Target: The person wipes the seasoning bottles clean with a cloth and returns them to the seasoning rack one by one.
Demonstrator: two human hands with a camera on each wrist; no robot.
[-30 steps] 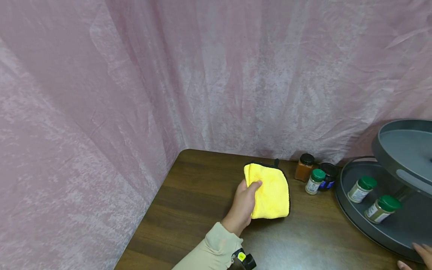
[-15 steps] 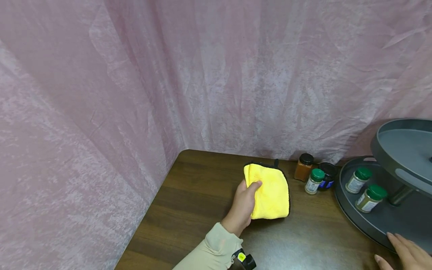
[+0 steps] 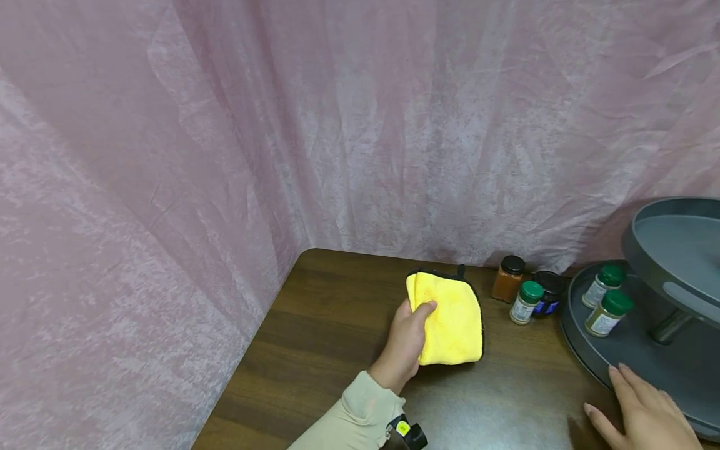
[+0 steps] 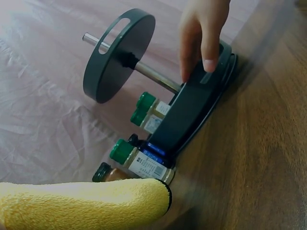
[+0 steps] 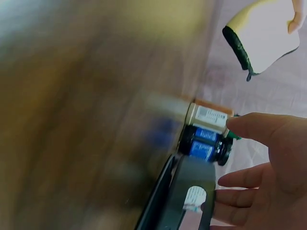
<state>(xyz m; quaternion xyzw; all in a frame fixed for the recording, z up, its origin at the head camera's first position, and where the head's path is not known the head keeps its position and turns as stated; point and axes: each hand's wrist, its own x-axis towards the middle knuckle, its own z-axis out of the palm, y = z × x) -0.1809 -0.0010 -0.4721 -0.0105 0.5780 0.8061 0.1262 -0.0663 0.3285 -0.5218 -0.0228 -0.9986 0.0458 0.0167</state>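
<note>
My left hand (image 3: 400,344) grips a folded yellow cloth (image 3: 454,325) with black edging, its thumb lying on top, above the brown table. At the right, the fingers of my right hand (image 3: 649,409) touch the near-left rim of the lower tray (image 3: 694,369) of a grey two-tier turntable. The thumb is spread apart over the table. Two green-lidded spice jars (image 3: 607,314) stand close together at the left of that tray. In the left wrist view the cloth (image 4: 86,206) fills the bottom, and the right fingers hang down over the tray's rim.
The upper tray (image 3: 692,244) overhangs the lower one on a metal post (image 3: 670,326). Left of the turntable stand an orange-brown jar with a black lid (image 3: 508,281), a green-lidded jar (image 3: 525,306) and a dark jar (image 3: 548,290). A pink curtain (image 3: 365,125) hangs behind.
The right hand has moved left along the turntable's rim, further into view. The two jars on the lower tray have swung toward the back left as it turned. The left hand and cloth stay put.
</note>
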